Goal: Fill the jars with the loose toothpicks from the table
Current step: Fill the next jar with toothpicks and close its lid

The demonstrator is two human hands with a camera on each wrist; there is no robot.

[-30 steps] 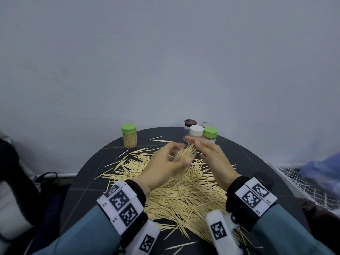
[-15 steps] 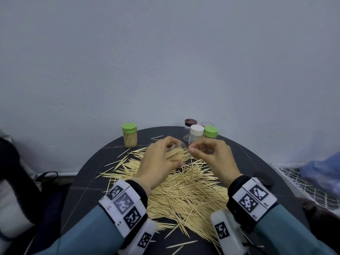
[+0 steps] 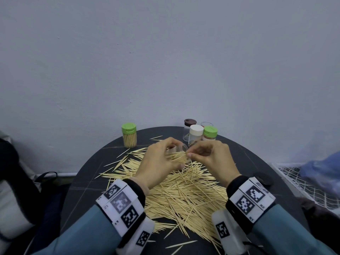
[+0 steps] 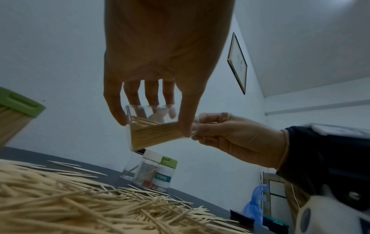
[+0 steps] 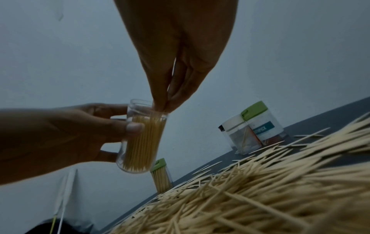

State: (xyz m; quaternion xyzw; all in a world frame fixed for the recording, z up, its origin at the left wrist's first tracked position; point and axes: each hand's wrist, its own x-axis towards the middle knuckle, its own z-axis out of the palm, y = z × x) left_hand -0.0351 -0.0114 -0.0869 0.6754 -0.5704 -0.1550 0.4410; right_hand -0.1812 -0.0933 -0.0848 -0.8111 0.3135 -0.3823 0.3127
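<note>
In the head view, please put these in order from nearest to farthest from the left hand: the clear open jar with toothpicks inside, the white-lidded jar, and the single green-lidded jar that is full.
1. The clear open jar with toothpicks inside: gripped in the left hand itself.
2. The white-lidded jar: in the cluster at the table's far edge, beyond and right of the hand.
3. The green-lidded full jar: alone at the far left, slightly farther.

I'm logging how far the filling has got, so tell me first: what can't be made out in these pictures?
- Clear jar: its mouth is covered by the right hand in the right wrist view, so whether those fingertips grip toothpicks is unclear.
- Brown-lidded jar: mostly behind the white-lidded jar in the head view.
- Green-lidded jar: cut off by the left wrist view's edge.
- Toothpick pile: uncountable.
</note>
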